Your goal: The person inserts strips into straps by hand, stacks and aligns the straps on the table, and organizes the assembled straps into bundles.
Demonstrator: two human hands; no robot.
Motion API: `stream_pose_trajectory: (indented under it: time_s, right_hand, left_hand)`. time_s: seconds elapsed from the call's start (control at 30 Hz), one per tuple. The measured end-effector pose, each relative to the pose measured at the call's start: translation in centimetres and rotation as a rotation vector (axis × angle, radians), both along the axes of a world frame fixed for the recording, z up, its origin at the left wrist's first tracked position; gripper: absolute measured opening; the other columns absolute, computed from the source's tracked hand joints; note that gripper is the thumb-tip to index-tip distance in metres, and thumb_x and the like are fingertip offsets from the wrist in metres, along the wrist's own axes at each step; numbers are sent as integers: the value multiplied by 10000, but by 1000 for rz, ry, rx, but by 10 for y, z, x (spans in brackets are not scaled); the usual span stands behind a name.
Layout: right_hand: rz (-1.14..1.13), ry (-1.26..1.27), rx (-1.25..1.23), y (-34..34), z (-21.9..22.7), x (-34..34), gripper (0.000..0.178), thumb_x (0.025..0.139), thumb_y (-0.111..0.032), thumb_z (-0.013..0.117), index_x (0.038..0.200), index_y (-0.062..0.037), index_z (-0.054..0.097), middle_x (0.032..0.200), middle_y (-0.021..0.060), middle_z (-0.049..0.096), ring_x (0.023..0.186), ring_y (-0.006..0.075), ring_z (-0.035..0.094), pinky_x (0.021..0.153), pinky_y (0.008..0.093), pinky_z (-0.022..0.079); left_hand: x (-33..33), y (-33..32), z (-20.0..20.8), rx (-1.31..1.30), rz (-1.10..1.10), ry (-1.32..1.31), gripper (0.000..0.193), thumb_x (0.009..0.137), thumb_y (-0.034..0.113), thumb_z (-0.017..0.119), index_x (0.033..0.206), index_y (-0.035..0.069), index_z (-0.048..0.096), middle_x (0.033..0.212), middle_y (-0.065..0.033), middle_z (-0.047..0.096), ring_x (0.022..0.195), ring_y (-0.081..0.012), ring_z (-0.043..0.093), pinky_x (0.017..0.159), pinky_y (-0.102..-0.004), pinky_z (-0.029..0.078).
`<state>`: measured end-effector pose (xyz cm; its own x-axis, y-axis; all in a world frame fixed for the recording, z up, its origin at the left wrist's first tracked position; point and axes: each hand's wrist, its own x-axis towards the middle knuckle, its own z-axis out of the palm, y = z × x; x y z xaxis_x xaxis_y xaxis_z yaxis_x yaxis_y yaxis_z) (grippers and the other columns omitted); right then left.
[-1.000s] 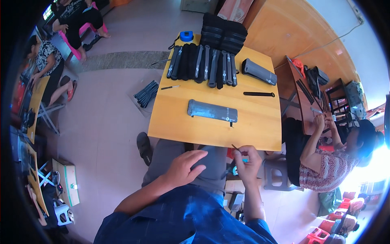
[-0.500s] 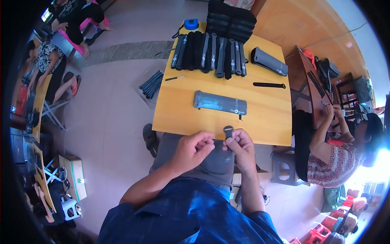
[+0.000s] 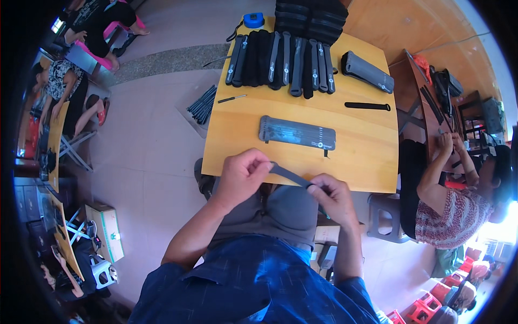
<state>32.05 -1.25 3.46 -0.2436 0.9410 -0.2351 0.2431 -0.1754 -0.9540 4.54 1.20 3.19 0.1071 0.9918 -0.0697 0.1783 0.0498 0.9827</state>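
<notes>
A dark grey hook-and-loop strap [image 3: 290,174] stretches between my hands just off the table's near edge. My left hand [image 3: 243,175] pinches its looped end, and my right hand [image 3: 333,198] grips it farther along, thumb on top. Beyond my hands lies a flat bundle of grey straps [image 3: 297,133], with small dark tabs poking out beneath it. One black strap [image 3: 367,106] rests alone to the right. Farther back, several straps and bundles [image 3: 286,65] are laid side by side in a row.
The yellow table [image 3: 226,143] also carries a tall black stack [image 3: 310,21], a grey strap bundle [image 3: 367,73], a blue tape measure [image 3: 253,20] and a thin pen-like tool [image 3: 232,99]. Dark strips [image 3: 202,105] sit in a box on the floor. A person [image 3: 453,216] works at right.
My left hand has moved up and taken the strap's looped end. My right hand has shifted right and down, so the strap is now drawn out between both hands.
</notes>
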Motion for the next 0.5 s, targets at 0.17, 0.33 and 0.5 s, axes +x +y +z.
stream_pose_trajectory:
  time_s: [0.17,0.33,0.5]
  right_hand:
    - [-126,0,-52,14,-9,40,78,997,-78,706,984,-1,699,743,-23,626,688,53,571,633,231,469]
    - [-129,7,-84,35,-5,46,64,1007,7,652,1070,-6,656,819,-32,623,717,46,551,659,209,465]
    - [-255,91,-15,52,-11,43,114,987,33,666,1091,-8,644,902,-23,641,774,38,565,724,203,475]
  left_hand:
    - [-10,15,-4,-114,56,-45,48,992,40,688,967,5,668,835,-11,698,741,-45,656,634,-210,541]
    - [-8,23,-14,-168,68,-119,43,998,31,679,999,-7,660,863,-27,709,778,-60,686,657,-220,551]
    - [-7,35,-12,-186,100,-87,41,999,27,674,989,-13,665,865,-39,717,777,-66,691,660,-220,549]
